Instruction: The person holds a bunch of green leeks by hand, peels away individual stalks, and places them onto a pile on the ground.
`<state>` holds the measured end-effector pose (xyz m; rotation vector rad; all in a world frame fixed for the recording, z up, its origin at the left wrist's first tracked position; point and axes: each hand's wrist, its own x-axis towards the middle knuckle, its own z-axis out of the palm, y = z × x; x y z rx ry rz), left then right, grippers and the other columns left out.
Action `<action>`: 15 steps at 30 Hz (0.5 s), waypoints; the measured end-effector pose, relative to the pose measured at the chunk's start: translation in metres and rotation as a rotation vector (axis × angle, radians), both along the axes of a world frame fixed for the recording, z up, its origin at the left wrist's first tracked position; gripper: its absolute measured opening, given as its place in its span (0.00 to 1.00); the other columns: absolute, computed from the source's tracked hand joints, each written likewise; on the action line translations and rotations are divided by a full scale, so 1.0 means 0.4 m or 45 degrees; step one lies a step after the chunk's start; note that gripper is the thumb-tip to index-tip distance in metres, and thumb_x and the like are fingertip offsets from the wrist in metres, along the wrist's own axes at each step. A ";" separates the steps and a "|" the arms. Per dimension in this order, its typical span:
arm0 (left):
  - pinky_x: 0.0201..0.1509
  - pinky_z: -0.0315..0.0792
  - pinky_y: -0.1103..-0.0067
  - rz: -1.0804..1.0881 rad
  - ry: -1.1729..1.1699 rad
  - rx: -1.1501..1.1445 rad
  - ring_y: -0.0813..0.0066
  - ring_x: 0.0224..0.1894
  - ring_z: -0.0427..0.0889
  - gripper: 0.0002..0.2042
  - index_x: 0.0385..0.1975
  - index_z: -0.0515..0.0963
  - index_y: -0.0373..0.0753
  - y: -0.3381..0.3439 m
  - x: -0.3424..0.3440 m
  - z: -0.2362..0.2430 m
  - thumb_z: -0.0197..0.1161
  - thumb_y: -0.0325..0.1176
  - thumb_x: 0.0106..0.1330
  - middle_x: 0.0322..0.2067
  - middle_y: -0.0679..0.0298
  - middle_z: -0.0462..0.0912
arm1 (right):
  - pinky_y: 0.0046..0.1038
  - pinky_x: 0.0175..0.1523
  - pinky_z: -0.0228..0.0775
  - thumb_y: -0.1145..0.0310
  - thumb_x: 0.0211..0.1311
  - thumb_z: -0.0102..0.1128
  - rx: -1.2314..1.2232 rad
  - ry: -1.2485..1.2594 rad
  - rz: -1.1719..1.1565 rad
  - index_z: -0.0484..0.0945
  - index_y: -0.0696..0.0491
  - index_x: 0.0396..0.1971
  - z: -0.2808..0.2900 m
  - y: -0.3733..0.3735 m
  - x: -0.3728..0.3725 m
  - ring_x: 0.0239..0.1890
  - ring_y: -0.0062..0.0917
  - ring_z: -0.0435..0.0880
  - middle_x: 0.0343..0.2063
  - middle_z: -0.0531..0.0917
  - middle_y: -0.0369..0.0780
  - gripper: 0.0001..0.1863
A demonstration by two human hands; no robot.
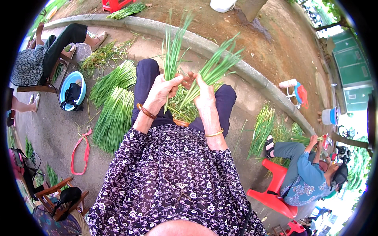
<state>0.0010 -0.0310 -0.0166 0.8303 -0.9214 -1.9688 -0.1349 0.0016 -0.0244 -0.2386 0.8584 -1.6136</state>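
Note:
My left hand is closed around a small upright bunch of long green chives at mid-picture. In my right hand is a second bunch of chives, its leaves fanning up to the right. The fingers of both hands come close together between the bunches, and I cannot tell what lies between the fingertips. Loose green leaf scraps fill a container between my knees; only its orange-brown rim shows. On the ground by my left knee lie two neat piles of chives.
A blue basin with a black bag and a red strap loop are on the left. More chives lie to the right, near a person on a red stool. Others sit at left. A stone curb runs across ahead.

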 end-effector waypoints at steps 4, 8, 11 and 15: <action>0.11 0.57 0.90 -0.026 0.162 0.139 0.86 0.16 0.66 0.12 0.33 0.73 0.32 -0.002 0.006 -0.028 0.52 0.36 0.60 0.25 0.63 0.74 | 0.17 0.12 0.52 0.63 0.60 0.45 0.000 -0.146 0.094 0.67 0.57 0.27 0.003 0.021 -0.029 0.10 0.14 0.58 0.15 0.67 0.34 0.11; 0.15 0.63 0.87 -0.018 0.234 0.237 0.82 0.18 0.68 0.13 0.35 0.72 0.32 -0.005 0.003 -0.034 0.51 0.36 0.61 0.27 0.62 0.74 | 0.18 0.08 0.47 0.63 0.57 0.50 0.057 -0.149 0.350 0.67 0.56 0.27 0.000 0.040 -0.014 0.06 0.12 0.54 0.09 0.58 0.28 0.11; 0.18 0.67 0.84 0.036 0.239 0.285 0.77 0.18 0.70 0.13 0.36 0.70 0.31 -0.013 -0.002 -0.040 0.49 0.36 0.62 0.30 0.60 0.74 | 0.17 0.08 0.48 0.65 0.56 0.51 0.108 -0.015 0.404 0.68 0.57 0.28 0.010 0.040 -0.009 0.06 0.12 0.55 0.09 0.60 0.28 0.09; 0.26 0.72 0.82 0.063 0.285 0.270 0.73 0.26 0.74 0.14 0.37 0.70 0.32 -0.017 -0.006 -0.045 0.49 0.37 0.62 0.32 0.58 0.75 | 0.17 0.08 0.49 0.70 0.52 0.56 0.160 0.180 0.376 0.71 0.57 0.29 0.031 0.049 0.018 0.06 0.12 0.58 0.10 0.66 0.30 0.07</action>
